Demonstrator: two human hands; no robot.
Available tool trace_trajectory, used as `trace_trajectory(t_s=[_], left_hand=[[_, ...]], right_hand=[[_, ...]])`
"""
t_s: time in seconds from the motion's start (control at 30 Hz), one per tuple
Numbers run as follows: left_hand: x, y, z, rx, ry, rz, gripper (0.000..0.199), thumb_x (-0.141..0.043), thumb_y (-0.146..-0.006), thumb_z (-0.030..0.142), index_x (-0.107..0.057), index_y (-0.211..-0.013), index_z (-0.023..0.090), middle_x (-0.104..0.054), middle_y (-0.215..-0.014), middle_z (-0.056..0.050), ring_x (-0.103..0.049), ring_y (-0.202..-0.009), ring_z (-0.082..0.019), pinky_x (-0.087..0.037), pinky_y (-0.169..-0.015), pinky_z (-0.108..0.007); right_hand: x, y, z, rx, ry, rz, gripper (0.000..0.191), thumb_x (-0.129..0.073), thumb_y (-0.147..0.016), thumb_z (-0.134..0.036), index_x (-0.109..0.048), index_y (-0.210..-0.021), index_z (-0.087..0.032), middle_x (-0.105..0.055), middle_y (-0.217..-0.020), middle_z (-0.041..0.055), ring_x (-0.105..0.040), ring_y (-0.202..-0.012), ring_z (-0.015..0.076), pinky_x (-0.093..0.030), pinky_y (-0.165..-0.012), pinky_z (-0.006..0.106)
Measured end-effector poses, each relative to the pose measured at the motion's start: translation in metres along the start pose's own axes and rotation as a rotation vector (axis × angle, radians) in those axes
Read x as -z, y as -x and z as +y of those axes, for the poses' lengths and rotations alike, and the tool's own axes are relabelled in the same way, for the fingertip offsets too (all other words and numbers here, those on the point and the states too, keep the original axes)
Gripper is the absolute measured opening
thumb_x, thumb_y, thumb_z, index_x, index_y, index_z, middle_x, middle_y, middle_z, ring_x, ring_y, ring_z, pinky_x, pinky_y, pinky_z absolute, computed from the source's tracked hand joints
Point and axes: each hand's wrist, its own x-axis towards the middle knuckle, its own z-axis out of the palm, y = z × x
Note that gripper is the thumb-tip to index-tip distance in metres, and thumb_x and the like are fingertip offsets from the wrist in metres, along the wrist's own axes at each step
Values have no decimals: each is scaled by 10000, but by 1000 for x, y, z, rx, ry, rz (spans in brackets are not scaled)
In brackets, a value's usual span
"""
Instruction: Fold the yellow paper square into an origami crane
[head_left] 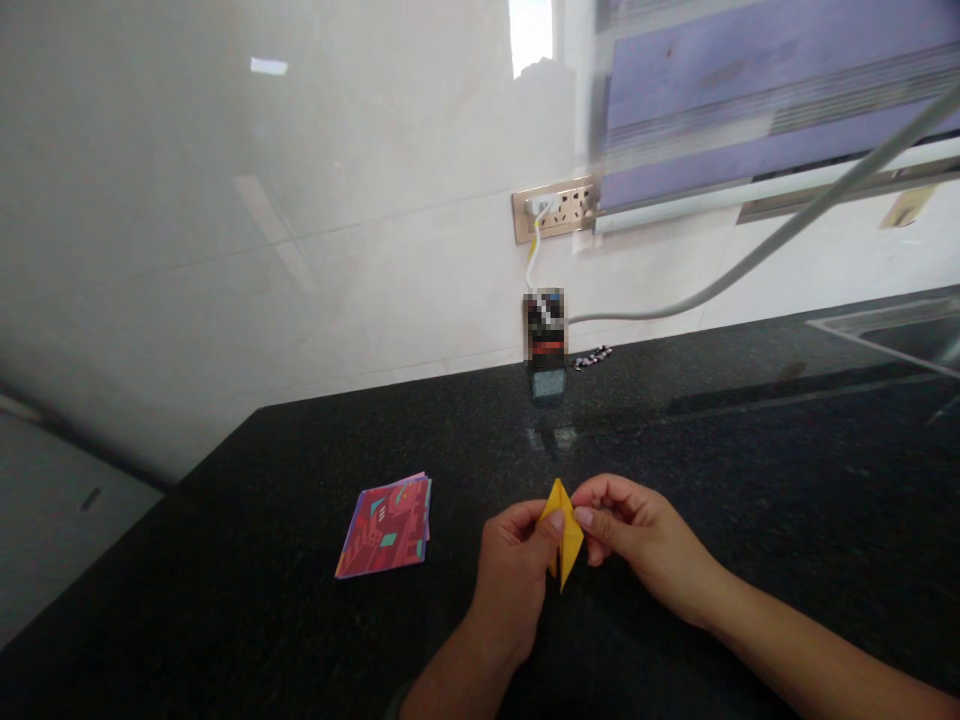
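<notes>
A piece of folded yellow paper [571, 545], shaped like a narrow diamond, is held upright between both hands above the dark counter. My left hand [516, 560] pinches its left side, with the thumb lying across the front face. On the right edge, the thumb and fingertips of my right hand [637, 525] are closed on the paper. A slit runs down toward the lower tip, between two flaps. The fingers behind the paper are partly hidden.
A stack of coloured paper sheets [386, 530] with a red patterned top lies to the left on the black speckled counter [285, 480]. Against the wall stands a blurred-out device [546, 328], cabled to a socket panel [559, 208]. A beaded string [594, 357] lies beside it.
</notes>
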Motion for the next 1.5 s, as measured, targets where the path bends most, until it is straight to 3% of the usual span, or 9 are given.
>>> trace_trajectory(t_s=[0.17,0.43,0.73,0.97,1.17,1.5], left_hand=[[2,-3,-3,-35,67,34,196,-576,-738,281,-676,-789,120,-560,-730,-27,-467,-680,-102,-363,-634,-219],[-1,-3,-1,74,205,-10,198,-580,-738,255,-676,-819,100,-604,-633,-40,-509,-558,-95,-388,-570,-225],[-1,-1,1,84,186,-38,214,-597,-719,238,-670,-841,78,-650,-710,-93,-589,-646,-170,-455,-647,-307],[2,-2,1,132,117,-15,223,-592,-718,233,-659,-862,76,-658,-756,-108,-603,-693,-176,-454,-679,-300],[1,-1,2,131,113,-42,242,-553,-748,252,-651,-896,87,-660,-779,-105,-607,-698,-174,-462,-681,-302],[-2,-1,2,79,150,-51,254,-547,-754,257,-646,-912,84,-662,-757,-97,-610,-664,-176,-476,-668,-314]], right_hand=[[-1,-1,0,-31,27,24,211,-625,-702,-327,-528,-751,-147,-537,-541,-46,-485,-459,61,-404,-467,186],[-1,-2,5,-17,109,68,224,-633,-692,-337,-524,-689,-141,-533,-522,-47,-457,-417,45,-357,-427,170],[3,-2,6,-53,-59,74,193,-634,-700,-307,-546,-674,-137,-541,-502,-39,-471,-424,51,-384,-433,170],[5,-4,8,-64,-40,63,184,-601,-736,-309,-591,-711,-127,-542,-501,-30,-463,-422,46,-377,-432,165],[5,-5,4,-148,-105,54,233,-660,-670,-316,-629,-814,-135,-578,-590,-12,-474,-437,50,-415,-441,180],[6,-4,7,-18,101,69,217,-622,-694,-353,-693,-744,-155,-510,-614,-15,-457,-441,60,-384,-433,202]])
